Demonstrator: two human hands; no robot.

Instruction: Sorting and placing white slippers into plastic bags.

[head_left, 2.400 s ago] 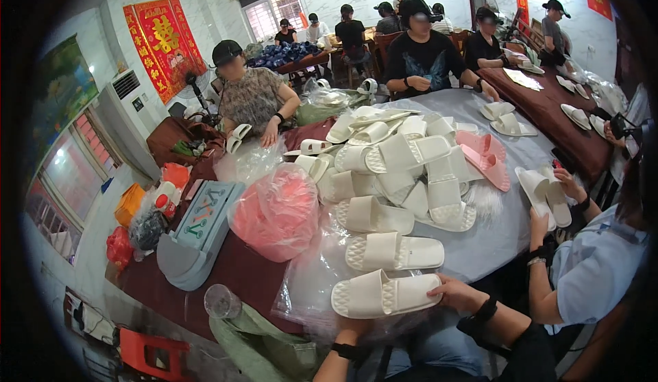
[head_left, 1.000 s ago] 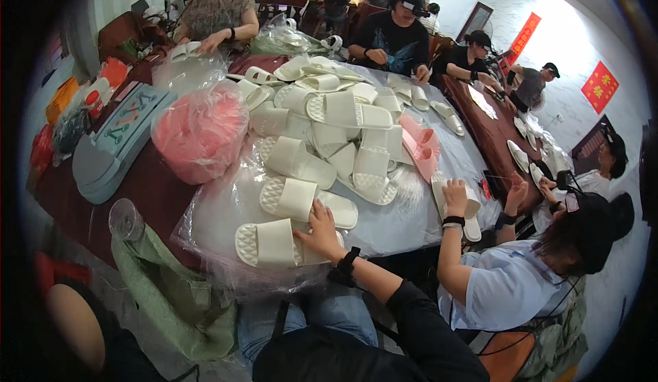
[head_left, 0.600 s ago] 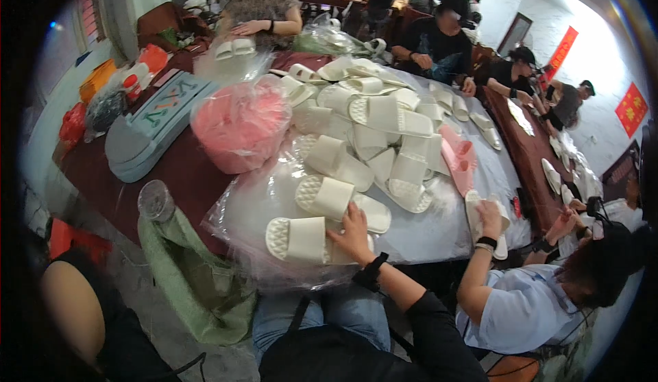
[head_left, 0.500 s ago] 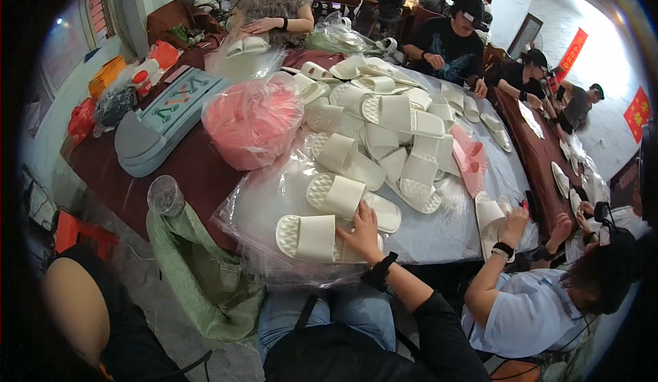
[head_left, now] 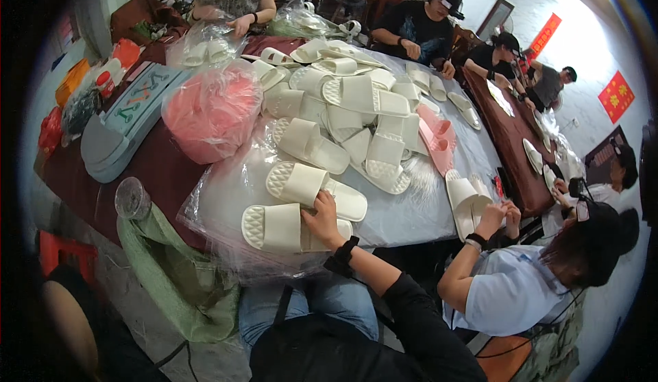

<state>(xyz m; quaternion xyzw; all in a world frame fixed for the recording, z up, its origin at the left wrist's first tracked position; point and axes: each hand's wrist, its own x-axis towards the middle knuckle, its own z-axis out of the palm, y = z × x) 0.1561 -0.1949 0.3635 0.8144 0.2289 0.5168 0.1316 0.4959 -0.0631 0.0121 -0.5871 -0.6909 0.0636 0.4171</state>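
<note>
My right hand [head_left: 323, 219] lies across a pair of cream slide slippers at the near edge of the table. Its thumb and fingers are apart. The thumb rests on the near slipper [head_left: 272, 228], by the edge of its strap, while the fingertips touch the far slipper [head_left: 298, 181]. Both slippers lie sole down with their quilted footbeds showing, and part of the near one is hidden under my hand. Clear plastic bags [head_left: 212, 210] are spread under and beside them. Of my left hand nothing shows.
Beyond lies a heap of cream slippers [head_left: 356, 94], with pink slippers [head_left: 436, 135] at its right. A pink bagged bundle [head_left: 212, 111] and a grey-blue shoe-shaped case [head_left: 130, 118] stand left. A green sack [head_left: 168, 272] hangs below the table. At right, a co-worker [head_left: 514, 289] handles slippers.
The whole view has shifted, so the table sits further left. My right hand stays on the same two slippers. The co-worker's hands at right have come together over their slippers.
</note>
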